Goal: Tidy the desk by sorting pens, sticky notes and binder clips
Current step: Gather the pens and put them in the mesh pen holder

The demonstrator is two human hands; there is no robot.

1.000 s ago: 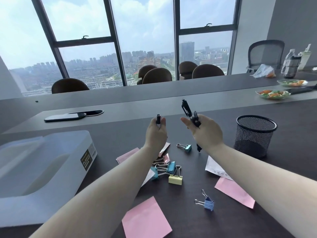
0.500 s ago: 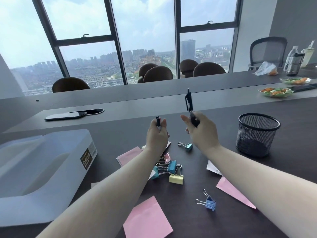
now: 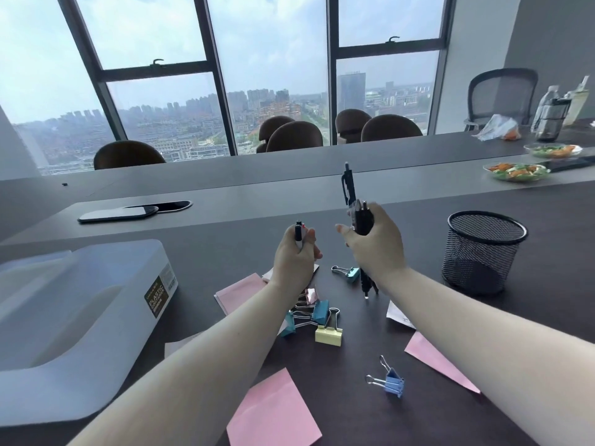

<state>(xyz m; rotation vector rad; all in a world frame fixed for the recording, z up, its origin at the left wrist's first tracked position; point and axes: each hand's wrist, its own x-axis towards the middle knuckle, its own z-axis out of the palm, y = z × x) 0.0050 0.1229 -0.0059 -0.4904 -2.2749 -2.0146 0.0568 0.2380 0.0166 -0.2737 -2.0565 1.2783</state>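
Upright in my right hand (image 3: 375, 244): a bundle of black pens (image 3: 360, 220), fingers curled round the barrels, one pen standing taller than the rest, tips poking out below the wrist above the dark desk (image 3: 354, 413). My left hand (image 3: 294, 255) grips a single black pen (image 3: 299, 233), only its top end showing above the fist. Both hands raised over the scattered stationery, apart from each other. Just below the right hand, a teal binder clip (image 3: 349, 272) lies alone. Under my left forearm, a cluster of binder clips (image 3: 317, 317) touching one another: teal, blue, yellow, a pale pink one partly hidden. Nearer me, a light blue binder clip (image 3: 391, 381) on its own. Pink sticky notes scattered: one (image 3: 273, 413) close to the bottom edge, one (image 3: 240, 291) left of my left wrist, one (image 3: 438, 358) partly under my right forearm beside a white paper slip (image 3: 397, 313). Right of the hands, well apart, a black mesh pen cup (image 3: 483, 252) standing upright. Far left, a translucent plastic storage container (image 3: 80, 317) with a dark label. Beyond, a phone (image 3: 117, 214) lies flat on the grey raised section; salad bowls (image 3: 516, 172) and bottles (image 3: 552, 114) at far right; brown chair backs (image 3: 294, 136) against the windows.
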